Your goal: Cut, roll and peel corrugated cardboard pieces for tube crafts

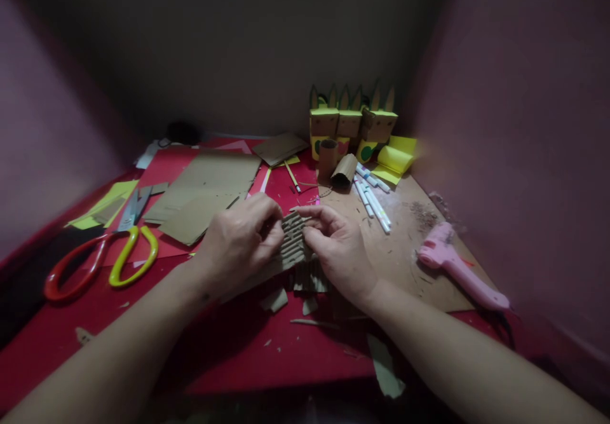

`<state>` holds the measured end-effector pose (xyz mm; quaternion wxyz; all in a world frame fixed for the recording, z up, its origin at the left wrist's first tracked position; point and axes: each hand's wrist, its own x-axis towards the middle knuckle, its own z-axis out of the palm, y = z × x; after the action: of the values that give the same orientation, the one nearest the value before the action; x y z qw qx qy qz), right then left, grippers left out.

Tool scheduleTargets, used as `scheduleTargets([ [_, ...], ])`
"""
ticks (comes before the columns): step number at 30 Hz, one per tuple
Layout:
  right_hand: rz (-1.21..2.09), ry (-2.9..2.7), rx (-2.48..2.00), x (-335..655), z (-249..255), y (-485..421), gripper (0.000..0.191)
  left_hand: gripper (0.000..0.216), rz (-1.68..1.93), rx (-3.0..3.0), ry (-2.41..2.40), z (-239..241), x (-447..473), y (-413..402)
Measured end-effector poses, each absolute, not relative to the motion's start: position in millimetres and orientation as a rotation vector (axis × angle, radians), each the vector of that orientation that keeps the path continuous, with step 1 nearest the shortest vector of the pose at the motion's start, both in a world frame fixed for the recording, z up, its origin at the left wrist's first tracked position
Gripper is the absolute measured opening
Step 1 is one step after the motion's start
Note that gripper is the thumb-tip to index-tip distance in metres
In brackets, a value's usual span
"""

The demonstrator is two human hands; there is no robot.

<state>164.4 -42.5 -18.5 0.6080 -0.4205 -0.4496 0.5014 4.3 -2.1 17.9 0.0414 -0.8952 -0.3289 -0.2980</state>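
Note:
Between my two hands is a piece of corrugated cardboard (292,241), its ridges exposed on the upper face. My left hand (245,230) is closed on its left side, fingers curled in. At its right edge my right hand (336,243) pinches the cardboard between thumb and fingers. Another ridged cardboard piece (311,276) shows just below. Torn paper scraps (274,300) lie on the red table covering (229,357) under my hands.
Scissors (128,239) with red and yellow handles lie left, near cardboard sheets (204,179). A pink glue gun (460,265) rests right on a cardboard board (405,271). White markers (372,201), cardboard tubes (328,162), yellow paper (395,159) and box figures (350,122) stand or lie behind.

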Motion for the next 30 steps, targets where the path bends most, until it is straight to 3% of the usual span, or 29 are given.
scheduleTargets([
  [21, 1.268, -0.925, -1.008, 168.4, -16.6, -39.9, 0.023, 0.023, -0.811, -2.891, -0.869, 12.2, 1.5, -7.2],
  [30, 1.326, -0.962, -0.933, 168.9, -17.8, -40.3, 0.025, 0.024, -0.488, -2.929, -0.769, 16.1, -0.6, -5.7],
])
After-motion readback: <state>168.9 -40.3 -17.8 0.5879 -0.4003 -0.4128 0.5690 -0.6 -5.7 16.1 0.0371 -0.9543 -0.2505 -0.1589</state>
